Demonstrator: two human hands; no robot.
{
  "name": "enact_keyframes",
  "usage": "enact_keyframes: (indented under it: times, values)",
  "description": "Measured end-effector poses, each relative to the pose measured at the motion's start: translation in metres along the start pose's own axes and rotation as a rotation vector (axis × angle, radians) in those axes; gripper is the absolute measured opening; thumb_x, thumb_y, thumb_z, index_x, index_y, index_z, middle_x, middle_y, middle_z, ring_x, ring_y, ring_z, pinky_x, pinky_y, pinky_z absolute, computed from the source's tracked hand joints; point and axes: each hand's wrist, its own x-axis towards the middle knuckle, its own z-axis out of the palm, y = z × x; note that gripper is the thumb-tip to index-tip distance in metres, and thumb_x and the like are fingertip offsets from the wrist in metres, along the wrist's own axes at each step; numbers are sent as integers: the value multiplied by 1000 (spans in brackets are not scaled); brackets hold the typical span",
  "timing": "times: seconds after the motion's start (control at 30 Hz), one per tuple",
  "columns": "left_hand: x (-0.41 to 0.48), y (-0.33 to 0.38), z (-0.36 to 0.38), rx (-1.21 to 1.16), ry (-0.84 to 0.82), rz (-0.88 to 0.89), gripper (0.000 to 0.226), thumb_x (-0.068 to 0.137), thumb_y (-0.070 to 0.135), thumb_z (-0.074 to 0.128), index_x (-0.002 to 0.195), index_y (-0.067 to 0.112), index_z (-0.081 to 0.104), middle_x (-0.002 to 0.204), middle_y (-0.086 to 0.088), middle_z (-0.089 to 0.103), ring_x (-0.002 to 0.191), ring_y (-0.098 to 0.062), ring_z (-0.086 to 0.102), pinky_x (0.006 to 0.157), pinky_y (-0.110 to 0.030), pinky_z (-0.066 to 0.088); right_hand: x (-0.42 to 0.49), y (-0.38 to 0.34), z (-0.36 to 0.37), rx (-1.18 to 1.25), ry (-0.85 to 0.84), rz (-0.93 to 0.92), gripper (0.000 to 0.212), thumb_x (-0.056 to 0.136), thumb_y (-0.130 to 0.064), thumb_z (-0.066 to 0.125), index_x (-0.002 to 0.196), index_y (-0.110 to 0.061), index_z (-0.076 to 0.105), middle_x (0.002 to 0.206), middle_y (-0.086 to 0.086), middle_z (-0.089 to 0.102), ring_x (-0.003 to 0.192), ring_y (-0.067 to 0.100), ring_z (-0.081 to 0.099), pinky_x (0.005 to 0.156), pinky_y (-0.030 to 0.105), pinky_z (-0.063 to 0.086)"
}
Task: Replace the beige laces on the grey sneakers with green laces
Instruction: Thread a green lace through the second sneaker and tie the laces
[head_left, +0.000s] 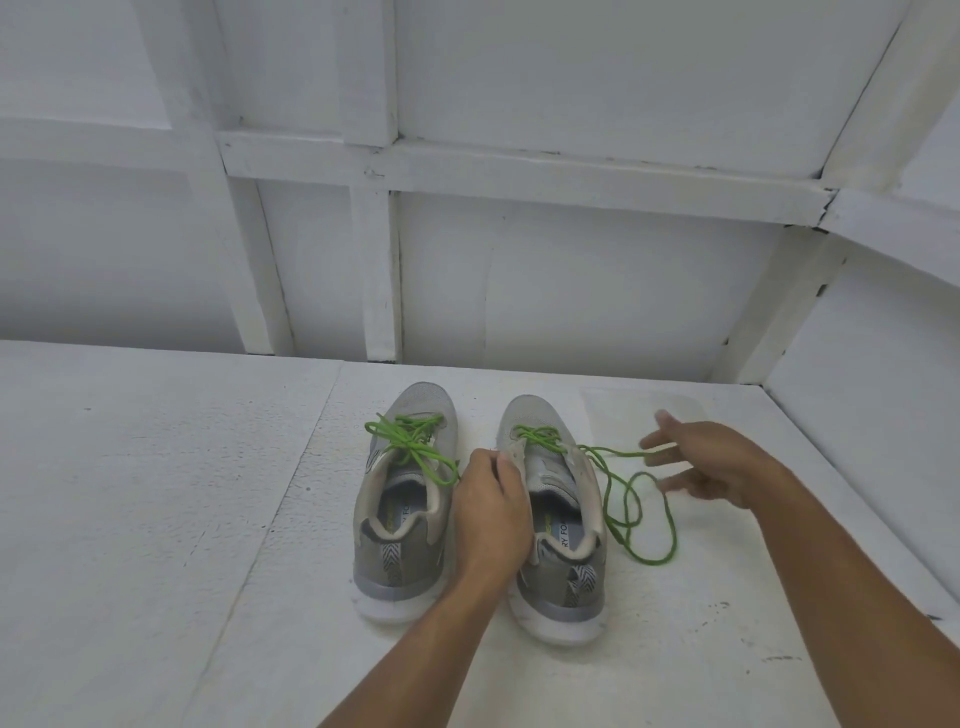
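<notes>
On the white painted surface (156, 493), two grey mesh sneakers stand side by side, toes pointing away. The left grey sneaker (426, 402) carries a knotted bright green lace (415, 452). The right grey sneaker (524, 410) is part-laced, and its loose green lace (649, 561) trails in loops on the surface just beside it. The left hand (491, 509) pinches the eyelet edge of the right grey sneaker with curled fingers. The right hand (717, 467) is blurred, with fingers straight and spread, and grips nothing.

Risks:
- A hasty pull may draw the loops into a knot.
- An eyelet may be skipped.
- A weak pinch may let the sneaker slide.
</notes>
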Motion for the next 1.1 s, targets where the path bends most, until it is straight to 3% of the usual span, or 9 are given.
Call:
enact_keyframes:
  times: [0.1,0.2,0.37,0.5,0.67,0.77,0.87,0.93,1.1]
  values:
    - [0,-1,0,1,-9,0,26,102,24,40,83,11,52,78,-2,56,76,-22,51,67,-31,33,37,25,2,-192,347,-108,15,94,-16,55,97,-10,68,108,13,68,81,26,59,66,29,42]
    - [0,-1,0,8,-12,-1,26,102,26,39,83,13,51,78,0,56,75,-20,52,66,-30,33,54,45,10,-363,425,-219,26,89,-2,50,98,-16,71,110,12,65,97,30,58,77,29,44]
    - [0,-4,0,14,-19,7,27,102,28,39,85,12,52,80,-2,58,76,-21,53,67,-34,39,66,59,14,-557,408,-312,23,95,-11,51,103,-20,71,107,10,57,93,27,57,75,32,44]
    - [-1,-2,1,16,-10,11,26,102,26,40,85,11,53,78,-1,57,75,-19,52,65,-31,34,68,55,16,-608,354,-421,21,94,-11,54,105,-20,71,98,3,52,91,23,55,73,30,40]
    - [-1,-1,1,22,2,19,25,102,24,41,82,13,51,75,2,54,71,-17,49,62,-27,29,65,37,34,-653,190,-511,27,96,-19,55,120,-25,66,94,1,49,94,20,54,75,29,36]
    - [1,-2,1,19,0,28,25,102,25,41,85,11,53,78,0,57,74,-18,51,65,-29,32,62,26,43,-692,140,-512,22,95,-25,56,114,-30,66,89,-2,49,88,18,52,72,30,38]
    - [2,-3,1,33,-19,41,24,102,25,41,87,11,54,81,-1,58,76,-19,51,66,-28,32,55,23,47,-674,141,-488,9,94,-24,55,92,-31,60,84,-4,58,76,17,55,61,28,40]
    - [3,-1,0,31,-44,40,22,101,27,42,91,13,55,85,1,59,80,-18,52,69,-27,33,50,22,48,-638,164,-518,8,96,-24,50,91,-27,55,83,-1,65,69,16,58,55,27,41]
    - [14,15,-7,60,-202,30,26,99,32,46,114,14,57,110,0,61,103,-17,57,91,-33,45,19,-4,44,-86,248,-631,5,91,-20,59,87,-21,60,83,-4,69,64,9,66,61,22,44]
